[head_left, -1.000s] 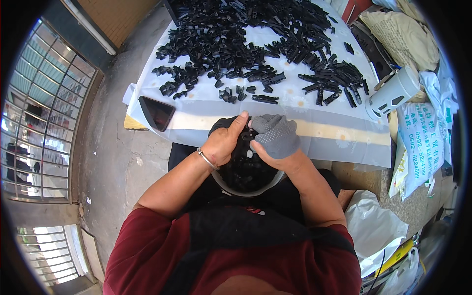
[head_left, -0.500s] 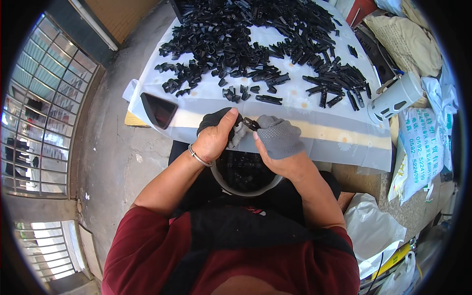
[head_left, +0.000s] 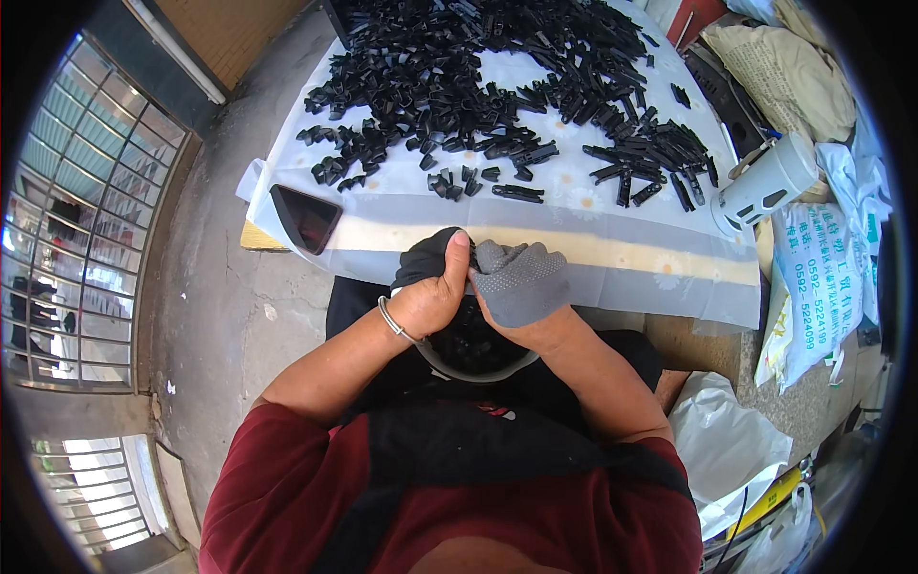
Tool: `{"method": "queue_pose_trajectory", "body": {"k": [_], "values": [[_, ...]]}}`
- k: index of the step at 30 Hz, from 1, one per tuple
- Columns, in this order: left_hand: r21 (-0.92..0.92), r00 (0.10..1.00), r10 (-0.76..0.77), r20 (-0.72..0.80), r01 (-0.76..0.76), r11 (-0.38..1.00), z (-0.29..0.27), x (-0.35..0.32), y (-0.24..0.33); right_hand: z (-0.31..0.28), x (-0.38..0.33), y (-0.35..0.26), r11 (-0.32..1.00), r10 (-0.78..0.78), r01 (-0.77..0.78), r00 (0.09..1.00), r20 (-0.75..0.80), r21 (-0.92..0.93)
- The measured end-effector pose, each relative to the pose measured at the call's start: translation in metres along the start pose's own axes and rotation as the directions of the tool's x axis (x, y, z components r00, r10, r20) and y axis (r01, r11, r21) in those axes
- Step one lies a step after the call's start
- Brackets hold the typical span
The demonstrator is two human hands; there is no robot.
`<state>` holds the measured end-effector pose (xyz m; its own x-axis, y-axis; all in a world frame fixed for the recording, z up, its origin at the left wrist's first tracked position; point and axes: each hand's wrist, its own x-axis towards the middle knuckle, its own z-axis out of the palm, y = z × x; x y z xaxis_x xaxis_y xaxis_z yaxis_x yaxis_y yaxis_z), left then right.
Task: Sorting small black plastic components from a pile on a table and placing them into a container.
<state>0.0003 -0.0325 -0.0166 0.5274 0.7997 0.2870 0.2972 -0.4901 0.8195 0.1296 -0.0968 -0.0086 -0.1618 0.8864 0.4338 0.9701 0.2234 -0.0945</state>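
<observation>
My left hand (head_left: 435, 282), in a dark glove that leaves the thumb bare, is closed and pressed against my right hand (head_left: 521, 287). A grey dotted glove covers the right hand, whose fingers are curled in. Pinched between the two is a small black plastic piece (head_left: 473, 253), almost wholly hidden by the fingers. Just below them, a round bucket (head_left: 483, 375) with a pale rim sits between my legs, with black pieces (head_left: 478, 335) inside. Beyond the hands, a big heap of black plastic pieces (head_left: 421, 91) covers the table's far part; longer narrow ones (head_left: 636, 158) lie to the right.
A phone (head_left: 306, 218) lies at the left of the flower-patterned tablecloth (head_left: 593, 210). On the right edge stands a white tumbler (head_left: 770, 182), tilted in view. Printed plastic sacks (head_left: 813, 287) and a white bag (head_left: 722, 450) sit at the right. Barred windows (head_left: 96, 210) are at the left.
My hands have come closer together and tilted inward, and the right has shifted slightly left. The black piece, visible between them before, is now mostly covered.
</observation>
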Motion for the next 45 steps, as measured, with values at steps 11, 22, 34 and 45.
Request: {"method": "queue_pose_trajectory", "body": {"k": [11,22,34,45], "values": [[0.549,0.995,-0.096,0.004,0.078,0.832,-0.027,0.059,-0.035,0.021,0.025,0.068,0.973,0.203,-0.219,0.963,-0.179,-0.073],[0.627,0.965,0.263,-0.009,-0.199,0.753,-0.017,0.057,-0.066,0.012,0.008,0.050,0.936,0.274,-0.240,0.956,-0.107,0.258],[-0.379,0.907,0.010,0.420,0.166,0.910,-0.032,0.019,-0.010,0.000,0.005,0.029,0.851,-0.067,0.088,0.996,-0.059,0.517],[-0.393,0.940,-0.288,0.182,0.338,0.855,-0.015,0.009,-0.021,-0.013,0.001,0.022,0.880,0.175,-0.144,0.984,-0.029,0.452]]}}
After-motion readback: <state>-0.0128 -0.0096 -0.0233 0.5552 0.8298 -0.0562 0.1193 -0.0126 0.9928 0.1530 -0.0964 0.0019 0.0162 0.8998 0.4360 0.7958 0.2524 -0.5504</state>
